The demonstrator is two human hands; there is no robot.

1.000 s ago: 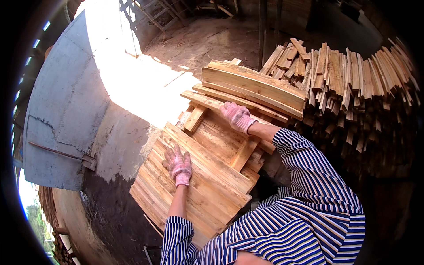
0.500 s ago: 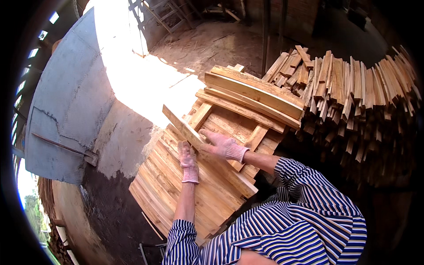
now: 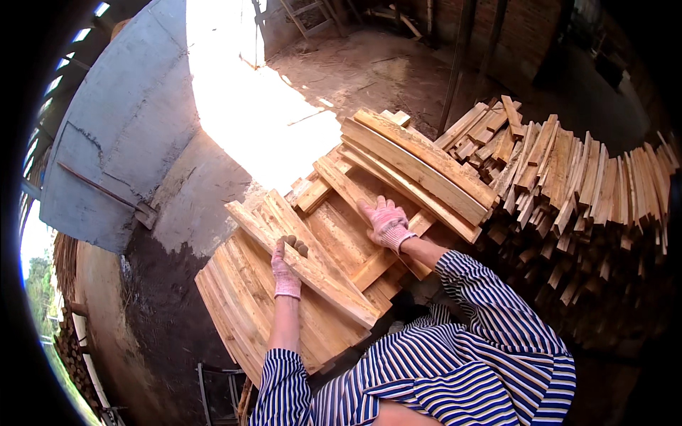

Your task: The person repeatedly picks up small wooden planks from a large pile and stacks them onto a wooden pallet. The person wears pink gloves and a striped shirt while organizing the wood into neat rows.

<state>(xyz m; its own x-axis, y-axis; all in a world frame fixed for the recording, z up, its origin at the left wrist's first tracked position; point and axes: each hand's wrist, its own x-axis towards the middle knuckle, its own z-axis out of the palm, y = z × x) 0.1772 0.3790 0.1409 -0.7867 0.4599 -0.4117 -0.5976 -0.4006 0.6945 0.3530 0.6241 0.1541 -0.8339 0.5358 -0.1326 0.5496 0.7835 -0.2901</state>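
Note:
My left hand [image 3: 285,268], in a pinkish work glove, is closed round a long wooden plank [image 3: 312,272] that slants across a layer of side-by-side boards [image 3: 245,295]. Its dark-stained fingertips curl over the plank's far edge, with the thumb on the near side. My right hand [image 3: 389,224], gloved alike, grips a second plank [image 3: 341,183] to the right. That plank slants over a recess in the pile, where lower boards [image 3: 330,231] and a crosspiece [image 3: 374,268] show. Several thicker planks [image 3: 419,163] lie stacked just beyond my right hand.
At the right stands a large heap of short cut wood [image 3: 568,170]. A grey curved panel [image 3: 121,135] and a long-handled tool [image 3: 99,186] are at the left. Bright sunlight falls on the floor [image 3: 241,121] beyond the pile. A metal frame [image 3: 219,389] stands low at the left.
My hands have drawn apart. The plank under both has moved left and nearer with my left hand, while my right hand has let go of it and taken another plank. The view has shifted slightly.

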